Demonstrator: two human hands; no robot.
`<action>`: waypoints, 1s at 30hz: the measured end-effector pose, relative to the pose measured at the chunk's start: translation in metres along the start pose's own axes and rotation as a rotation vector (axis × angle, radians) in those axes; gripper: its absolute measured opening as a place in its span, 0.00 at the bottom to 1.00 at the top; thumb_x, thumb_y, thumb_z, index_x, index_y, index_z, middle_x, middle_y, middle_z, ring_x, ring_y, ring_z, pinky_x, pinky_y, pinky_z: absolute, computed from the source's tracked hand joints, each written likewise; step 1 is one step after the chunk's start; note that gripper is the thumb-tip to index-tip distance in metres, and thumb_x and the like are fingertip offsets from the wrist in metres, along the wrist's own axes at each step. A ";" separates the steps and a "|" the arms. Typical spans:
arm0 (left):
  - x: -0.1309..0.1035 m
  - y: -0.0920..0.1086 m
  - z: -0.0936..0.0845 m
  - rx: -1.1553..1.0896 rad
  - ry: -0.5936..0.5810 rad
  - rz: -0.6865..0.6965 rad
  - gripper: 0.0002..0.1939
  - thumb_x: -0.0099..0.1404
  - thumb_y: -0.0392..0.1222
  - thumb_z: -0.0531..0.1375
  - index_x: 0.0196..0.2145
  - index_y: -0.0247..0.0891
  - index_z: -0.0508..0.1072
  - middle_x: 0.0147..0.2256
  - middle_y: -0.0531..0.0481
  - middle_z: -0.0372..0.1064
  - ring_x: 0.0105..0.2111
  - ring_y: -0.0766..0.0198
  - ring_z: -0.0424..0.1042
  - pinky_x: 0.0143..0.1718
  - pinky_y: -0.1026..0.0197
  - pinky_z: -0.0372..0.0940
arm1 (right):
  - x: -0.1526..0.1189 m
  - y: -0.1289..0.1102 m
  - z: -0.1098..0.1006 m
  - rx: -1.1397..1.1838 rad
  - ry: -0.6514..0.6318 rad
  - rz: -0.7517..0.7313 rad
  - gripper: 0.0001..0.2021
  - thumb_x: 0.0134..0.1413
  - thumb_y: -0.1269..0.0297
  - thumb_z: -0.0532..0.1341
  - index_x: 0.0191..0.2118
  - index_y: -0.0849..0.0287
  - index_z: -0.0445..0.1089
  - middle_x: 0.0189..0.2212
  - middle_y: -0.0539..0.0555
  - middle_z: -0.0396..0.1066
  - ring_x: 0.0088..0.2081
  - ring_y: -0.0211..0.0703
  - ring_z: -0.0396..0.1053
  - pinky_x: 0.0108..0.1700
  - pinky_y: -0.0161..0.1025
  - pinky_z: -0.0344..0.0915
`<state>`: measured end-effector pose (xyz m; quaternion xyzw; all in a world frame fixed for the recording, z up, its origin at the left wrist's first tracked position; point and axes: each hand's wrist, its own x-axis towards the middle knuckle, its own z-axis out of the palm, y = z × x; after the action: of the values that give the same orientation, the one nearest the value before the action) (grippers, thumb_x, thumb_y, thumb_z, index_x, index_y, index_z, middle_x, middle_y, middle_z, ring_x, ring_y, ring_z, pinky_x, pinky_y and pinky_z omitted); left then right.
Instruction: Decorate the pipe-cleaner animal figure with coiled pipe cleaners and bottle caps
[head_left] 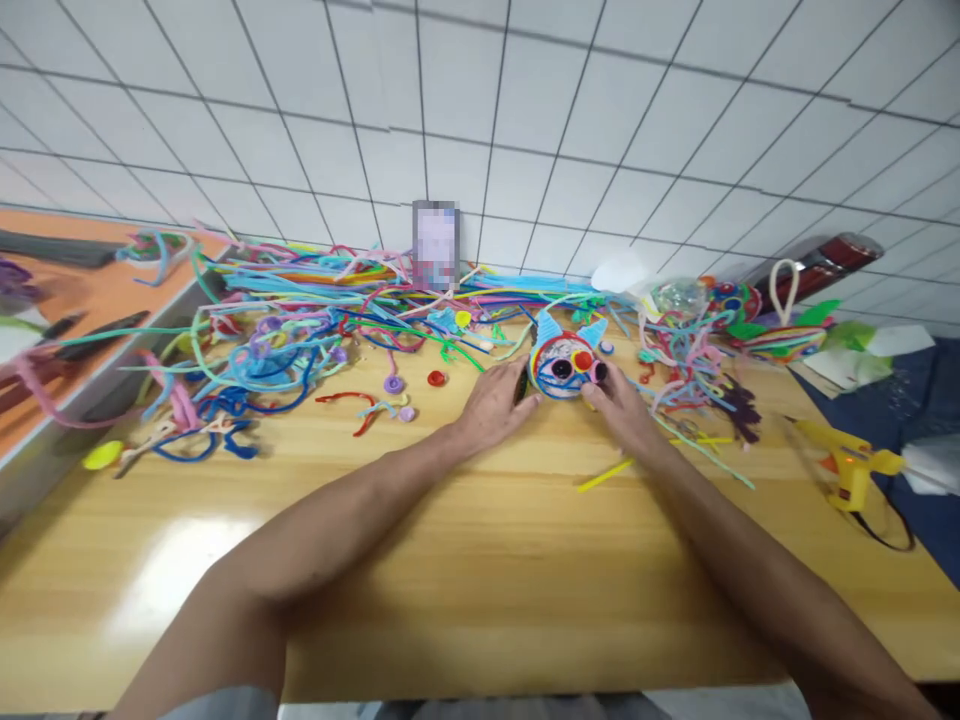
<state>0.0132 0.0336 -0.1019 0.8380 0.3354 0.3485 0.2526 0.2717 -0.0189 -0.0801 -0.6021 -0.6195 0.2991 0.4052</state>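
A round animal face made of coiled pipe cleaners (pixel 562 372), with blue pointed ears, black eyes and a red and orange nose, is on the wooden table between my hands. On its left side, my left hand (pixel 496 405) is closed around a dark object whose shape is mostly hidden by the fingers. My right hand (pixel 616 400) grips the face's lower right edge near one black eye. A yellow pipe cleaner (pixel 604 475) lies just below my right hand.
Colourful pipe cleaners (pixel 277 350) are heaped along the back and left. A phone (pixel 436 245) leans against the tiled wall. Small red (pixel 436 378) and purple (pixel 393 383) coils lie left of my hands. A yellow glue gun (pixel 853 468) stands at the right, near a dark red cylinder (pixel 832 262).
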 end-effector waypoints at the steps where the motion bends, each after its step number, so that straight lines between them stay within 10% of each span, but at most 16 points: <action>1: 0.000 0.000 0.000 0.009 0.008 -0.007 0.36 0.75 0.54 0.59 0.72 0.33 0.59 0.66 0.30 0.69 0.66 0.40 0.70 0.67 0.37 0.66 | -0.002 -0.003 -0.004 -0.009 0.011 -0.008 0.37 0.64 0.40 0.65 0.72 0.49 0.61 0.70 0.59 0.69 0.68 0.57 0.70 0.72 0.61 0.64; 7: 0.002 0.000 0.000 0.011 0.025 0.005 0.33 0.77 0.57 0.58 0.70 0.34 0.62 0.64 0.31 0.72 0.63 0.41 0.72 0.65 0.39 0.68 | -0.033 -0.018 -0.052 -0.264 0.227 -0.050 0.25 0.62 0.46 0.68 0.61 0.50 0.74 0.56 0.58 0.81 0.54 0.56 0.79 0.61 0.59 0.74; 20: -0.004 -0.001 -0.006 -0.018 0.225 -0.033 0.30 0.74 0.55 0.63 0.68 0.42 0.65 0.65 0.35 0.70 0.68 0.43 0.67 0.71 0.33 0.62 | -0.119 0.007 -0.132 -0.610 0.202 0.081 0.14 0.63 0.49 0.64 0.42 0.50 0.82 0.35 0.55 0.83 0.34 0.51 0.77 0.40 0.48 0.73; 30: -0.005 0.015 -0.018 0.075 0.245 -0.108 0.27 0.74 0.60 0.61 0.63 0.43 0.69 0.61 0.39 0.73 0.64 0.44 0.72 0.68 0.36 0.66 | -0.129 0.041 -0.161 -0.774 0.131 0.085 0.08 0.60 0.59 0.65 0.43 0.50 0.78 0.43 0.57 0.82 0.44 0.55 0.78 0.42 0.47 0.71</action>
<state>0.0027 0.0239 -0.0826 0.7785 0.4214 0.4214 0.1966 0.4240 -0.1612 -0.0547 -0.7535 -0.6336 0.0208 0.1742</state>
